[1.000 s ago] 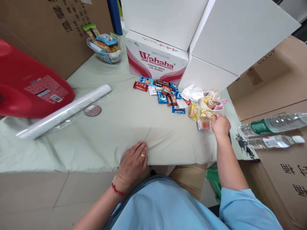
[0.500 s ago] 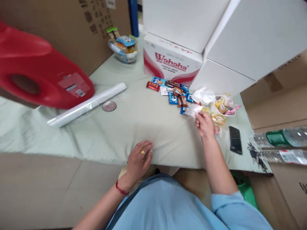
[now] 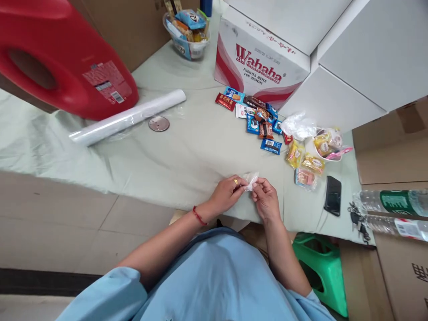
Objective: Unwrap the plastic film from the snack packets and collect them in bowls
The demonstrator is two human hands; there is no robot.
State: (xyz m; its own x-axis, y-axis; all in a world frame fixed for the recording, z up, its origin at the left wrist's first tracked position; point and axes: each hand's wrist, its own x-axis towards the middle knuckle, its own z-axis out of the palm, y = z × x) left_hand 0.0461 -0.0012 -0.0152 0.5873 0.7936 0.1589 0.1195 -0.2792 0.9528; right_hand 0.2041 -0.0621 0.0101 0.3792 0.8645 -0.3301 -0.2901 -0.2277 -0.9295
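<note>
A small crumpled clear plastic bag (image 3: 250, 180) is pinched between my two hands, just above the near part of the cloth-covered table. My left hand (image 3: 230, 191), with a ring and a red wrist cord, grips its left side. On the other side my right hand (image 3: 266, 198) closes its thumb and fingers on the bag. Beyond them lies a spread of wrapped snacks, among them a blue packet (image 3: 270, 146) and yellow packets (image 3: 294, 154). Another crumpled plastic bag (image 3: 298, 126) rests beside a white bowl (image 3: 310, 149) of wrapped snacks.
At left stand a big red jug (image 3: 110, 67) and a white plastic roll (image 3: 133, 117), with a round disc (image 3: 158, 124) near it. A snack basket (image 3: 187, 47) and a Wahaha box (image 3: 261, 67) are behind. A phone (image 3: 333, 196), keys (image 3: 359, 223) and bottles (image 3: 397, 201) lie right.
My right hand has brought the plastic bag from beside the snacks back toward me. My left hand has moved right and now grips it too. The view has shifted.
</note>
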